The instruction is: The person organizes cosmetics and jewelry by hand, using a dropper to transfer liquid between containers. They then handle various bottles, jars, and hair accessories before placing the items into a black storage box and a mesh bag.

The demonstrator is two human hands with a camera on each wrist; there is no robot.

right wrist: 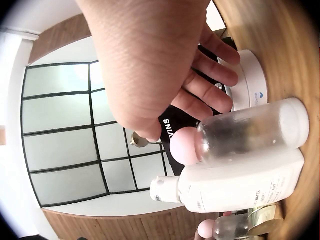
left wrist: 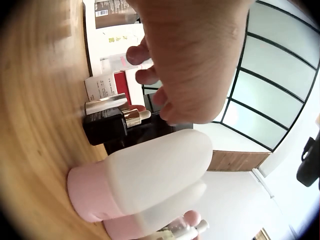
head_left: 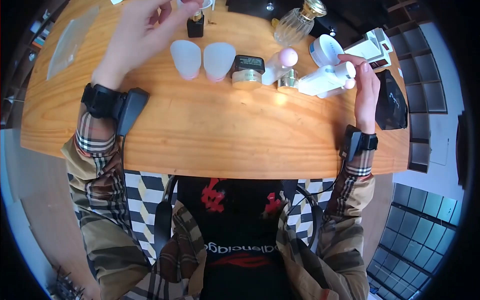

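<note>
My left hand [head_left: 150,35] hovers at the back left of the table, its fingers loosely bent with nothing between them. Below its fingertips stands a black dropper bottle [head_left: 195,28] with a gold collar. Nearer me are two frosted squeeze bottles [head_left: 186,57] [head_left: 220,59] standing on pink caps [left wrist: 89,192]. On the right, my right hand [head_left: 367,87] reaches past a white pump-style bottle [head_left: 320,80] and a clear bottle with a pink ball cap [right wrist: 250,131]. Its extended fingers [right wrist: 215,70] lie right at a white round jar [right wrist: 250,80]; the hand grips nothing.
Between the hands stand a black-lidded jar [head_left: 250,63], a pale jar [head_left: 247,79], another pink-ball bottle [head_left: 274,67] and a small gold jar [head_left: 288,81]. Behind are a ribbed glass perfume bottle [head_left: 292,29] and white boxes [head_left: 370,49]. A black pouch [head_left: 391,102] lies far right.
</note>
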